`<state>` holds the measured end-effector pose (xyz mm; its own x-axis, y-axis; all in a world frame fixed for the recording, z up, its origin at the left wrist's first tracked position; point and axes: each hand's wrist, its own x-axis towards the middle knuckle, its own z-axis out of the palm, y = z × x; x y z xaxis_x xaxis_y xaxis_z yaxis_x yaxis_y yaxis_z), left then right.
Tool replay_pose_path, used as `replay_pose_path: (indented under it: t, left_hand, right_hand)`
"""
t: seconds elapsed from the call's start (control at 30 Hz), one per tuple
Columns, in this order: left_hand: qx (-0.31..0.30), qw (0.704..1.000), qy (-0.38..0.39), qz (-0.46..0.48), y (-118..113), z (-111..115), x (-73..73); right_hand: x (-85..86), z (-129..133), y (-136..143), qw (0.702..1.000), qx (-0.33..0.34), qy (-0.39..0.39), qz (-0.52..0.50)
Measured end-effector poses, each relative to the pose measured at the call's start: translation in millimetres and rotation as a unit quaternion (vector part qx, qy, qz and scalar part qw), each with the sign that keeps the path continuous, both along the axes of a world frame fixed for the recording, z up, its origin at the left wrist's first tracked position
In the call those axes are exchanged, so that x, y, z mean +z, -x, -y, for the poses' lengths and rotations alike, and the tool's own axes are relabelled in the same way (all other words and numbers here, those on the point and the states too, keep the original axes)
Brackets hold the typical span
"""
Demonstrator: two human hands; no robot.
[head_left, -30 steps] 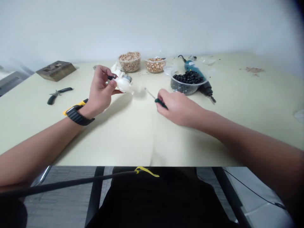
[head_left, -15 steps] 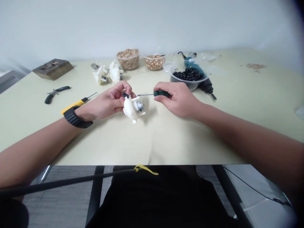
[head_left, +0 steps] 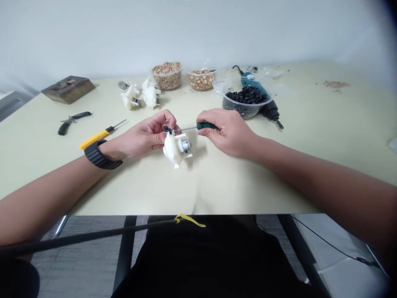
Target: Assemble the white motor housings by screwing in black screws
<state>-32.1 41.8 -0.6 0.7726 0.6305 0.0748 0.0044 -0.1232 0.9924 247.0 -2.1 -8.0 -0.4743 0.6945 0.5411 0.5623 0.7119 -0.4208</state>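
Note:
My left hand (head_left: 151, 131) is closed on a white plastic motor housing (head_left: 172, 150), held above the table. A silver cylindrical motor (head_left: 185, 145) sits on the housing's right side. At the top, by my fingers, is a small black part (head_left: 167, 129). My right hand (head_left: 228, 130) grips a screwdriver (head_left: 204, 125) by its dark green handle. Its shaft points left, and the tip meets the top of the housing beside the black part; my left fingers partly hide the exact contact.
Two similar white housings (head_left: 151, 95) stand behind my left hand. Pliers (head_left: 73, 120), a yellow-handled screwdriver (head_left: 98, 136) and a worn block (head_left: 68, 89) lie left. Tubs of small tan pieces (head_left: 167, 76) stand at the back. A tub of black parts (head_left: 246, 99) overlaps a teal power tool (head_left: 270, 108).
The screwdriver has moved left, its tip going from just short of the housing to meeting it. The housing has shifted slightly down and right in my left hand.

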Motion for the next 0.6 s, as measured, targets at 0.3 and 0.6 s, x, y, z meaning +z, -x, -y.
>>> replay_pose_path:
  t: [0.3, 0.6]
  left_hand:
    - [-0.025, 1.0, 0.014, 0.013, -1.6, -0.2, 1.3]
    - [-0.031, 0.999, -0.009, -0.009, -3.9, 3.4, 6.4]
  right_hand:
    - [-1.2, -0.4, 1.0, 1.0, -0.002, 0.003, -0.002]
    - [2.0, 4.2, -0.1, 0.999, 0.011, -0.004, 0.042]
